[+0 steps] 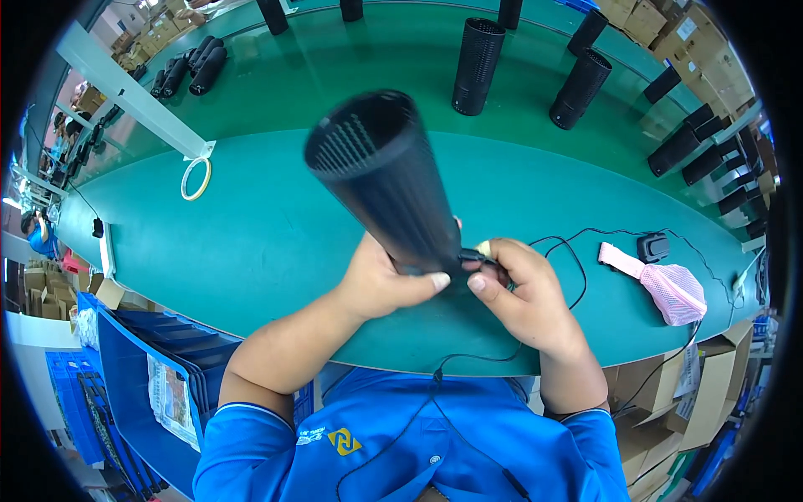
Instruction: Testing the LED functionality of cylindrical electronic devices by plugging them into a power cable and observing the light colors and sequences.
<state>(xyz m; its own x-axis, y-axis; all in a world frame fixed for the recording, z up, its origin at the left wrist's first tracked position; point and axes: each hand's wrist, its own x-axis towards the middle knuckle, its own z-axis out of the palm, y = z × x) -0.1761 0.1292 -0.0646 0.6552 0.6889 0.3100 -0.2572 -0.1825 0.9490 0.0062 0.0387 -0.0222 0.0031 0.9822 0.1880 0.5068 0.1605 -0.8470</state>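
My left hand (381,283) grips the lower end of a black cylinder (389,188), which has a hollow, perforated top. The cylinder is held above the table, tilted so that its open end leans away to the left. Close to its base, my right hand (529,294) pinches a small black cable plug (477,257) between thumb and fingers. The plug's tip meets the cylinder's lower side; whether it sits inside a socket, I cannot tell. A thin black cable (580,272) runs from around my right hand over the tabletop.
On the green table (259,243) lie a tape roll (196,179), a pink mesh pouch (672,293) and a black adapter (652,247). Beyond, similar black cylinders (478,67) stand on a darker green surface. Blue crates (142,360) are at lower left, open cartons (669,393) at lower right.
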